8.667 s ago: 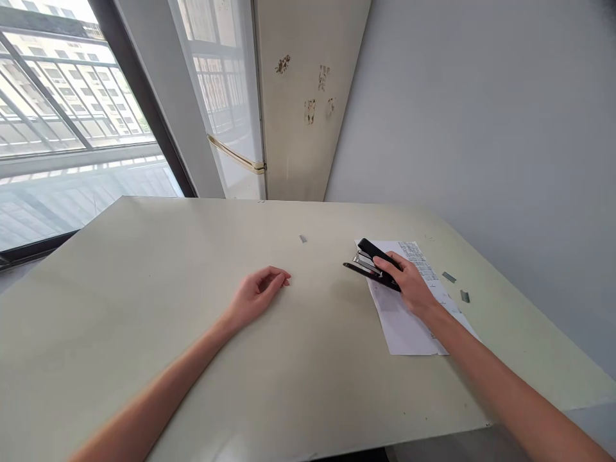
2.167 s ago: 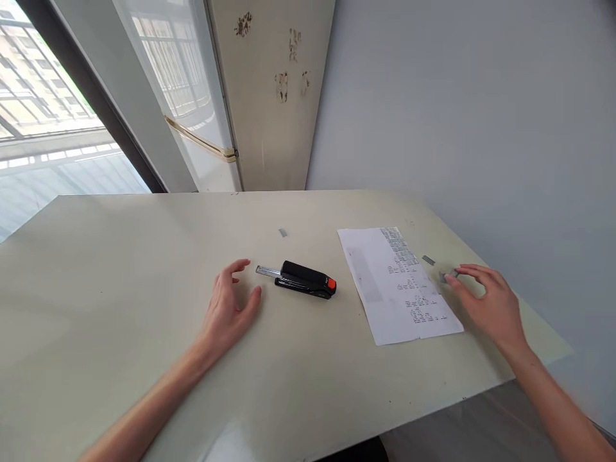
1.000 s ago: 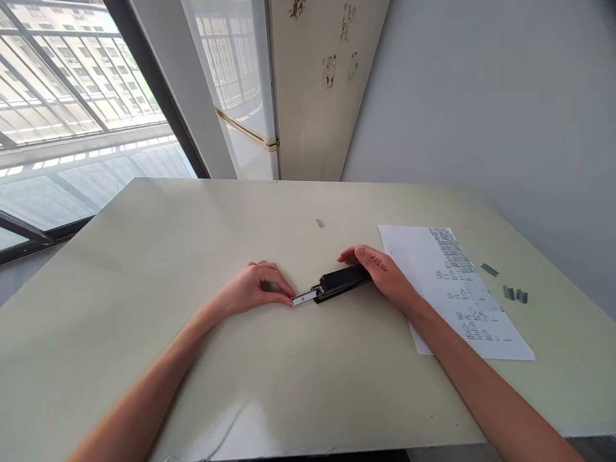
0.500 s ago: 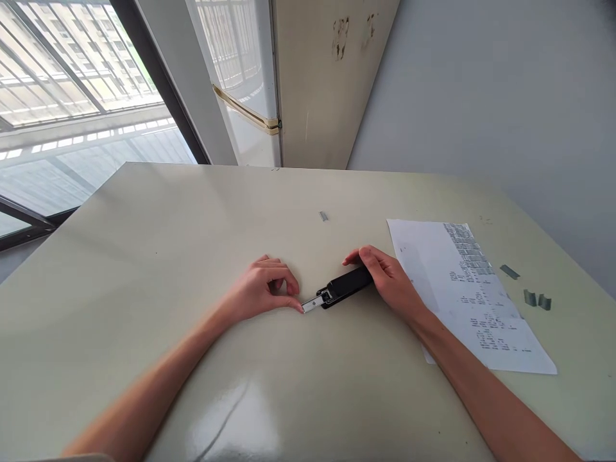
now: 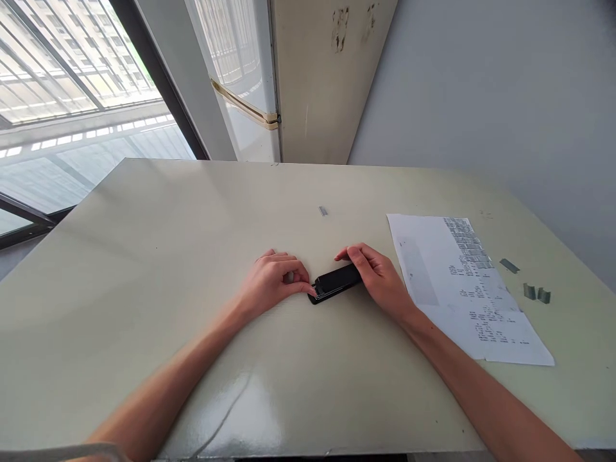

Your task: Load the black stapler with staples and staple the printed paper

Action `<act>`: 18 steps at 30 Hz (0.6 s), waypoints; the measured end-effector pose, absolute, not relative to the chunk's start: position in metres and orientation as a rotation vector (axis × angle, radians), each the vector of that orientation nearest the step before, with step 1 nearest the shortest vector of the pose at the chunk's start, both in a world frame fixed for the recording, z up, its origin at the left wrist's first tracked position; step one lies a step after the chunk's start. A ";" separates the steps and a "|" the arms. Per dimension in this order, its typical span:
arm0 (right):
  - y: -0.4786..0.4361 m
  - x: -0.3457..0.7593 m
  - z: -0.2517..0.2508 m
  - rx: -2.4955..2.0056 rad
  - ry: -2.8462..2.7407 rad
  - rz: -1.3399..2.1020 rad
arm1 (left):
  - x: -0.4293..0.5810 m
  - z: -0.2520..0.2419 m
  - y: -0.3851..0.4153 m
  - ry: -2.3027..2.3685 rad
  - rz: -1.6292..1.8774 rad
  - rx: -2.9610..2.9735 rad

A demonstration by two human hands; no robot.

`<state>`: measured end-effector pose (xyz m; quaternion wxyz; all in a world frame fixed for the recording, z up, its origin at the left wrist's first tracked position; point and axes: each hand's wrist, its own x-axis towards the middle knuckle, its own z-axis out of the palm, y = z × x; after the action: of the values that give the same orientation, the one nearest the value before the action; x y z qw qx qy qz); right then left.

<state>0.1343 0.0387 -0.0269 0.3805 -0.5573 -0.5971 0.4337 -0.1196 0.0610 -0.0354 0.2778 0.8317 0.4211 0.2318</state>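
Observation:
A black stapler [image 5: 338, 279] lies slanted across the middle of the table, its left end a little nearer to me. My right hand [image 5: 380, 273] is closed around its right end, thumb on top and fingers on the far side. At the stapler's left end, my left hand [image 5: 282, 279] has its fingers curled and its thumb pressed against the tip. Only a sliver of the metal staple tray shows beside that thumb; my fingertips hide the rest. Beyond both hands, a short grey strip that looks like staples [image 5: 323, 210] lies on the table.
A printed paper sheet [image 5: 418, 256] lies beside my right forearm. Right of it are a flat grey strip [image 5: 509, 265] and two short grey pieces [image 5: 529, 291]. A fridge [image 5: 332, 96] stands behind the table [image 5: 192, 212], with a wall at right and a window at left.
The metal tray that stuck out of the stapler's left end has slid back in. My left hand moved right with it, while my right hand and the stapler shifted slightly left.

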 end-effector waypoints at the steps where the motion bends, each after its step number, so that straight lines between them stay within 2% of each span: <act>1: 0.038 0.133 -0.027 -1.423 -1.525 1.110 | -0.119 -0.036 0.061 1.131 0.622 2.223; 18: 0.034 0.129 -0.031 -1.427 -1.542 1.024 | -0.116 -0.034 0.060 1.157 0.600 2.143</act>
<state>0.1293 0.0336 -0.0306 0.3912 -0.5620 -0.6071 0.4031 -0.1157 0.0602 -0.0336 0.3115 0.8118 0.4384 0.2275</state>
